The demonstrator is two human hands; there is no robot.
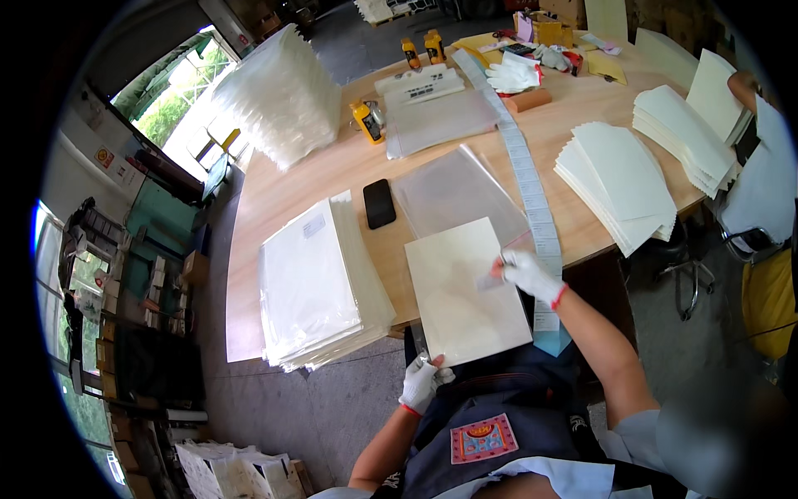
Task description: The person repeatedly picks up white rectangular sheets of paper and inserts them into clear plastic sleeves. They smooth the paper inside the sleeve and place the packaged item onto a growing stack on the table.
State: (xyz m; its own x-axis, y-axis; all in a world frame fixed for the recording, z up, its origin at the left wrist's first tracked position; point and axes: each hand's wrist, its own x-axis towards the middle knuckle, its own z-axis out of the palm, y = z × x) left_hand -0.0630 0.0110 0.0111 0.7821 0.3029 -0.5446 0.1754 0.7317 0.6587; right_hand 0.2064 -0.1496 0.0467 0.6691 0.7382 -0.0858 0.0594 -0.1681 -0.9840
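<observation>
A cream sheet of card (465, 291) lies tilted at the table's front edge, partly over my lap, with what looks like clear plastic film along its left side. My left hand (424, 384), in a white glove with bare fingertips, pinches its lower left corner. Above its right half is my right hand (532, 277), gloved the same way, with a small pale label (490, 283) between thumb and fingers. Just right of the sheet runs a long strip of labels (532, 187) on pale blue backing. Clear plastic sleeves (461, 191) lie flat behind the sheet.
Left of the sheet stands a tall stack of sleeved sheets (312, 283), beside a black phone (379, 204). Fanned card piles (619, 179) lie at the right, near another person (765, 166). Farther back are a yellow bottle (366, 122), spare gloves (514, 73) and a big plastic-wrapped stack (283, 96).
</observation>
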